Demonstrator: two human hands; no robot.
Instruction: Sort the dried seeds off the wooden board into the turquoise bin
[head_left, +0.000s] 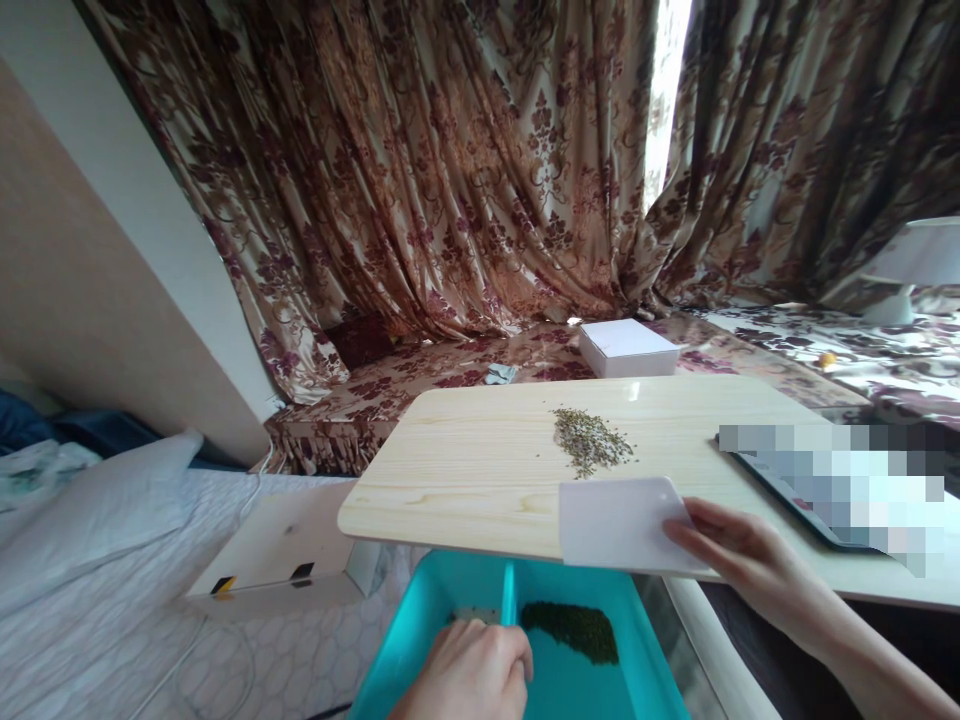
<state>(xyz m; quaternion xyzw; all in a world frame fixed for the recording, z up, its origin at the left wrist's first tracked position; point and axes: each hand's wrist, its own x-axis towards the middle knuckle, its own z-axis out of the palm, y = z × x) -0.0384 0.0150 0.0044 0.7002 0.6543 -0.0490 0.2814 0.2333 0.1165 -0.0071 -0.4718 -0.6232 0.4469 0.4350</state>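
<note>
My right hand (739, 550) pinches a thin white plastic sheet (611, 520) by its right edge, flat at the table's front edge. Just beyond that sheet, a loose pile of mixed small green and pale beans or seeds (589, 440) lies on the light wooden tabletop (465, 450). Lower down, my left hand (476, 665) is over the left compartment of a divided turquoise bin (637, 690). Its fingers are curled downward, so what they hold, if anything, is hidden. Pale grains (472, 613) show behind that hand. Green beans (574, 628) lie heaped in the right compartment.
A tablet-like device (810, 490), its screen pixelated, lies on the table's right side. Behind the table are a white box (628, 345) and a crumpled cloth (500, 373). Another white box (277, 540) rests on the bed at left. A lamp (911, 260) stands far right.
</note>
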